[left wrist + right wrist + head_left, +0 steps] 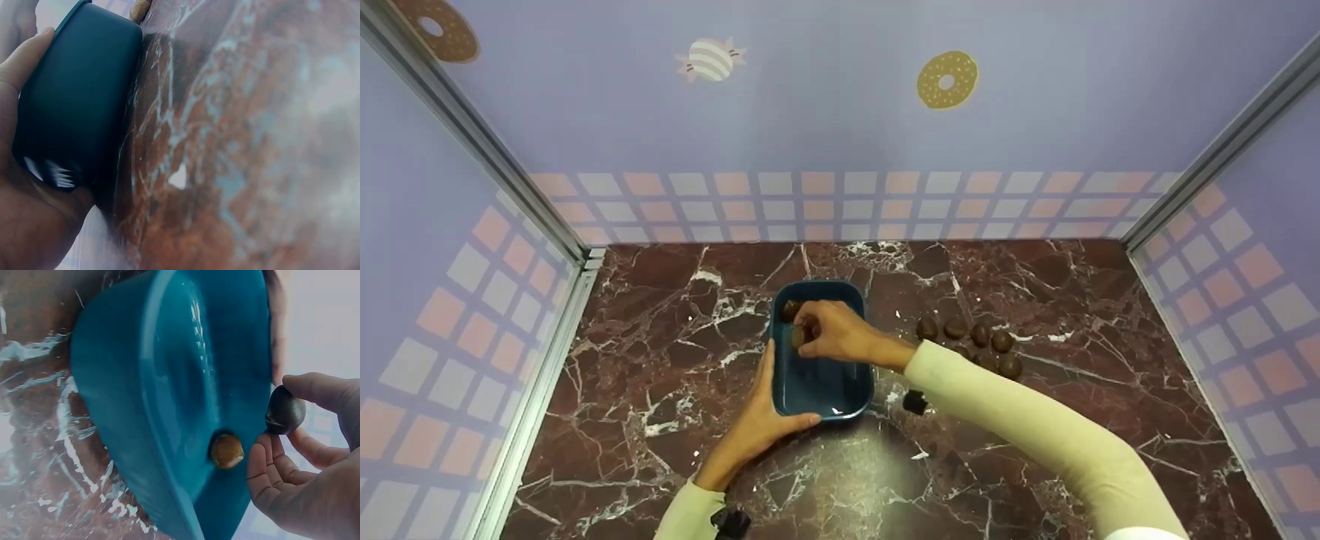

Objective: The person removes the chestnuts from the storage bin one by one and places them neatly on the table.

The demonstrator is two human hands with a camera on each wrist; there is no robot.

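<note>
A dark blue-teal rectangular container (825,386) stands on the marble-patterned table. My left hand (769,412) holds its near left corner, fingers along the left side and thumb at the near rim; the left wrist view shows the container's outer wall (84,84) against this hand. Over the container, my right hand (836,334) pinches a dark brown, glossy chestnut (286,410) between thumb and fingers. Another brown chestnut (226,451) lies inside, at the far left corner in the head view. Part of the container's inside is hidden by the right hand.
Several more chestnuts (980,334) lie loosely grouped on the table right of the container, partly behind the right forearm. Purple walls with printed tiles and sweets (840,135) enclose the table at the back and sides.
</note>
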